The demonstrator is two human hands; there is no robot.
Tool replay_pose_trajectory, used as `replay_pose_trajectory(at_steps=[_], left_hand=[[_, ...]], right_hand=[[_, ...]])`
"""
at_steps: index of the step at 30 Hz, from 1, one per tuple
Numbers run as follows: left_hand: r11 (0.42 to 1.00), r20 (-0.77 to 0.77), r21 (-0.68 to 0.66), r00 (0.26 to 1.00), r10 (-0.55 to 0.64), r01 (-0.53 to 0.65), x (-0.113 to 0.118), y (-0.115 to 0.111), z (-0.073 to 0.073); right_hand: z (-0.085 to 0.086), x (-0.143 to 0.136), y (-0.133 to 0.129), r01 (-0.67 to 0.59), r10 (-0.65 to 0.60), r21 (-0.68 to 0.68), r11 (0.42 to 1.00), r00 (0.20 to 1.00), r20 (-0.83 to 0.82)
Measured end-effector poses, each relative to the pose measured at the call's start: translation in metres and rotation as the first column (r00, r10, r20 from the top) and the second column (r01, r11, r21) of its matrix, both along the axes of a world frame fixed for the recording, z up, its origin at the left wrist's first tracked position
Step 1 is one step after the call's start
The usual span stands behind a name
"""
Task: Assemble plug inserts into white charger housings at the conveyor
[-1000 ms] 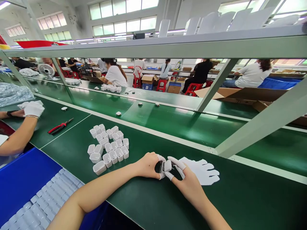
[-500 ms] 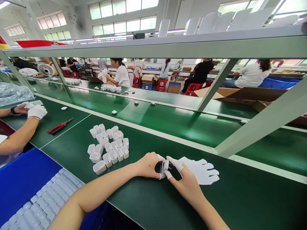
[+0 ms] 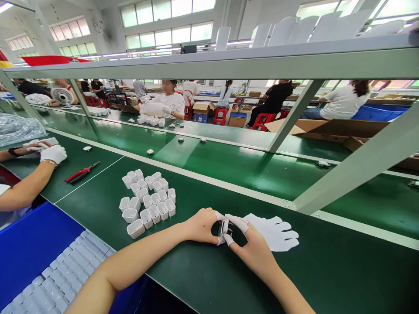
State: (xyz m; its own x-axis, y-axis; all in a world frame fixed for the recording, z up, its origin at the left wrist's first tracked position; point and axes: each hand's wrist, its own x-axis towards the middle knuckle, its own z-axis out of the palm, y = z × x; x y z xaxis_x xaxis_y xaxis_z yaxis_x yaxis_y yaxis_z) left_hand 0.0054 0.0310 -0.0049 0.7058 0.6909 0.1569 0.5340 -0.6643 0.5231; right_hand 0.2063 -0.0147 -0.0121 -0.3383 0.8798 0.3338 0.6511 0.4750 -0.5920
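Note:
Between my two hands is a small white part with dark metal prongs (image 3: pixel 225 226), just above the green bench. My left hand (image 3: pixel 207 226) pinches it from the left, with white covers on the fingertips. From the right, my right hand (image 3: pixel 250 240) grips the same part between thumb and fingers, also with covered fingertips. A flat white glove (image 3: pixel 276 233) lies beyond my right hand. Several small white open cups (image 3: pixel 150 196) stand grouped on the bench left of my hands.
Red-handled pliers (image 3: pixel 81 172) lie at the left, near a co-worker's gloved hand (image 3: pixel 53 154). A blue bin (image 3: pixel 36 244) holds rows of white pieces. A slanted metal post (image 3: pixel 353 174) rises at the right; small parts sit on the belt behind.
The prongs of the small part now show more clearly between my fingers. Parts on the belt have shifted left. The co-worker's hands at the left have moved slightly, and a person across has turned.

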Motion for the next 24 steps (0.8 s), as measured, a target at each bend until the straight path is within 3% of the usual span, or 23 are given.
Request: replay_pose_trajectory(at_steps=[10,24], left_hand=[[1.0,-0.005,-0.017,1.0,-0.011,0.011,-0.001,-0.002,0.002],[0.999,0.009,-0.042,1.0,0.02,-0.019,-0.002,-0.002,0.0]], right_hand=[[-0.006,-0.002,-0.002,0.045,-0.053,-0.068,0.997,0.992,-0.118],[-0.007,-0.002,-0.002,0.072,-0.078,-0.039,0.997,0.976,-0.201]])
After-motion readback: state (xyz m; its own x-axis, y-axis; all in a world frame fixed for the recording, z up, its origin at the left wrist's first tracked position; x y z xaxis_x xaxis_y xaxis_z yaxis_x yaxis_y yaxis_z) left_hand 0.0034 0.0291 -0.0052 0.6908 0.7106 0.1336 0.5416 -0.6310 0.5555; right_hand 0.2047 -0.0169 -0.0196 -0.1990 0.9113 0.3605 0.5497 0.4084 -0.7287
